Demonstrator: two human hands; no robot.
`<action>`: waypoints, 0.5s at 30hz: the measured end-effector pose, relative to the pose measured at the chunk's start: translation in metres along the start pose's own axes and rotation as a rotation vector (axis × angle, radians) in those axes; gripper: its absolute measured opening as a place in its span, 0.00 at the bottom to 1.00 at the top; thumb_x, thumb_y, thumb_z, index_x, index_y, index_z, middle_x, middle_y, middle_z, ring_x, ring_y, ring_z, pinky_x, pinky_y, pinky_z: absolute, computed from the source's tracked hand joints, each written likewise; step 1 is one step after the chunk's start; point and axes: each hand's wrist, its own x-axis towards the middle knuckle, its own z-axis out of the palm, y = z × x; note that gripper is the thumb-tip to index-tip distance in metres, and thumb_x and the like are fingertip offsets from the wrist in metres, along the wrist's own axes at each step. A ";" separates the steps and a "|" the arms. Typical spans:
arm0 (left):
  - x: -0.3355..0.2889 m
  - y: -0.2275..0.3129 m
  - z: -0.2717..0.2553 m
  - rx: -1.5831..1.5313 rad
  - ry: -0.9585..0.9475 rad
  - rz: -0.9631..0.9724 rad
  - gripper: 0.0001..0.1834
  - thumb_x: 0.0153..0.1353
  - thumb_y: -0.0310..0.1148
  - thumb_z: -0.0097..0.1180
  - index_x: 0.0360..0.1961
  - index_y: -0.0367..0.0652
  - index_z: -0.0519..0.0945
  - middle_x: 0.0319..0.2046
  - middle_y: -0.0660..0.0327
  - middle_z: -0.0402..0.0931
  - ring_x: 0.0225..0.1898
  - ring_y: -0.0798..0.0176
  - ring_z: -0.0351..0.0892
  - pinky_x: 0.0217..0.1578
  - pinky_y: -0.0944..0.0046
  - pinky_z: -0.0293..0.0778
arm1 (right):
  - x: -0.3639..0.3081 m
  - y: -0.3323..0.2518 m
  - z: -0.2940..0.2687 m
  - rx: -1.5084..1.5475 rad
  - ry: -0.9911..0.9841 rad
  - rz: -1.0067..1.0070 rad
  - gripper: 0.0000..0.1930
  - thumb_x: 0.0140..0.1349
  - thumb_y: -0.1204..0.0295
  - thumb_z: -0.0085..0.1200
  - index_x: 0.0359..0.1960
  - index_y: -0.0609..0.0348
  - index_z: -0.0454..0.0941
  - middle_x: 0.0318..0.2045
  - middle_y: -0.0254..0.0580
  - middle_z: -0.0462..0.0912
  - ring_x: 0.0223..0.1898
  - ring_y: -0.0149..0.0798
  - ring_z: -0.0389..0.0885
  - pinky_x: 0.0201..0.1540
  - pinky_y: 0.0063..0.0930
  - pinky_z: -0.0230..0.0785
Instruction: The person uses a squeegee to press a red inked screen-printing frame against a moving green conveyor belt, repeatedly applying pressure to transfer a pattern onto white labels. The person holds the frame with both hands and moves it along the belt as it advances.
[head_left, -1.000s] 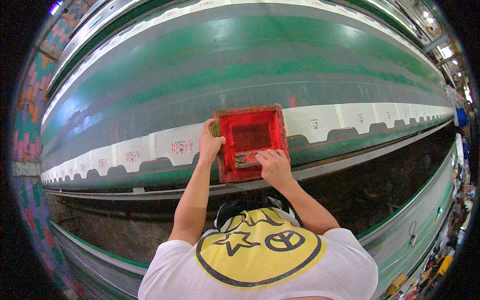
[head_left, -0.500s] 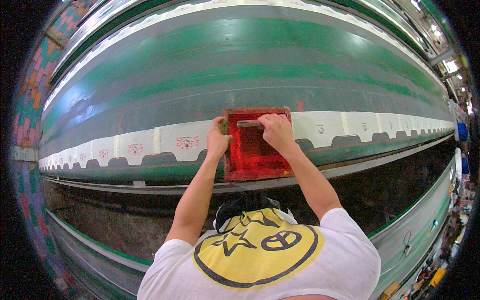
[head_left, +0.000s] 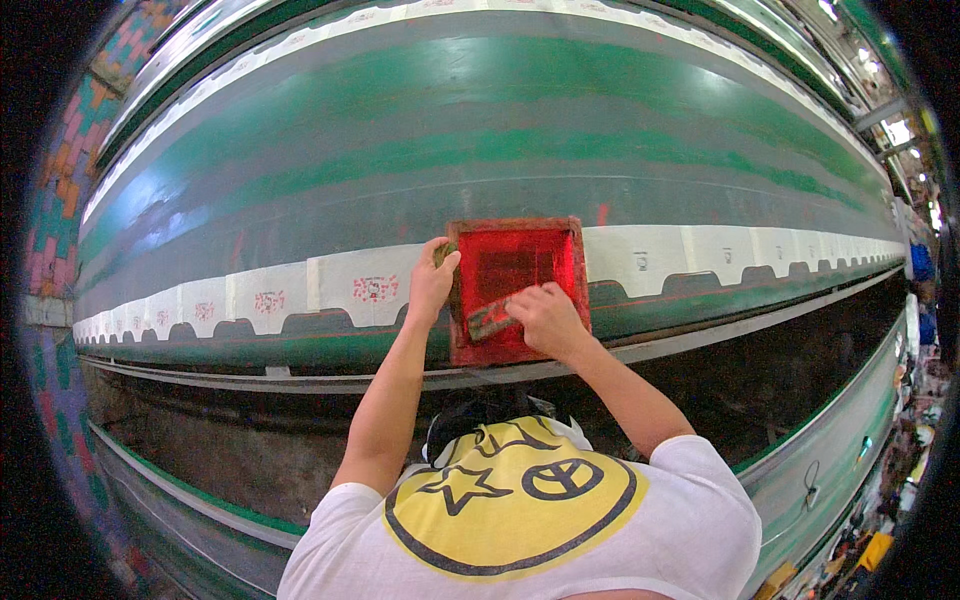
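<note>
A wooden-framed printing screen with red ink on its mesh lies over the row of white fabric pieces on the long table. My left hand is closed round the left side of its frame. Inside the frame, my right hand grips a squeegee, which sits tilted near the mesh's near edge. The fabric under the screen is hidden. To the left, the pieces bear a red and black print; those to the right show only a small dark print.
The green and grey printing table stretches far to both sides. A metal rail runs along its near edge, with a dark gap below. Another long table lies behind me. Assorted clutter stands at the lower right.
My right hand has drawn the squeegee from the far part of the screen toward me, and it is now angled. My left hand stays on the frame.
</note>
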 end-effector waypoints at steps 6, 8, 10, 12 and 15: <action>-0.001 0.002 -0.001 0.040 0.003 0.005 0.24 0.68 0.37 0.62 0.63 0.44 0.75 0.50 0.51 0.84 0.52 0.56 0.82 0.54 0.57 0.74 | 0.002 0.029 -0.029 0.082 0.000 0.104 0.13 0.50 0.78 0.56 0.37 0.55 0.85 0.37 0.40 0.89 0.43 0.46 0.86 0.51 0.45 0.72; -0.003 0.007 -0.001 0.091 0.011 0.036 0.24 0.68 0.38 0.61 0.63 0.45 0.75 0.49 0.51 0.84 0.51 0.55 0.82 0.54 0.56 0.75 | 0.024 0.052 -0.031 0.051 0.070 0.151 0.13 0.50 0.78 0.55 0.37 0.56 0.85 0.36 0.42 0.89 0.42 0.48 0.86 0.51 0.48 0.73; -0.003 0.010 0.000 0.128 0.001 0.053 0.24 0.68 0.38 0.61 0.63 0.45 0.75 0.49 0.50 0.84 0.51 0.53 0.83 0.54 0.56 0.75 | 0.042 0.072 -0.028 0.022 0.116 0.193 0.13 0.50 0.79 0.54 0.37 0.57 0.85 0.36 0.43 0.89 0.42 0.49 0.86 0.51 0.49 0.74; -0.005 0.015 0.000 0.167 0.011 0.070 0.25 0.68 0.39 0.61 0.63 0.46 0.75 0.49 0.49 0.84 0.51 0.51 0.83 0.54 0.55 0.75 | 0.049 0.075 -0.021 -0.025 0.146 0.239 0.13 0.50 0.79 0.53 0.37 0.57 0.85 0.36 0.43 0.88 0.41 0.50 0.86 0.48 0.50 0.74; -0.010 0.017 -0.001 0.192 0.032 0.071 0.26 0.67 0.39 0.62 0.64 0.46 0.74 0.49 0.47 0.84 0.52 0.49 0.83 0.54 0.54 0.75 | 0.041 0.058 -0.010 0.007 0.112 0.300 0.11 0.52 0.77 0.54 0.37 0.55 0.84 0.36 0.41 0.87 0.42 0.49 0.84 0.48 0.51 0.73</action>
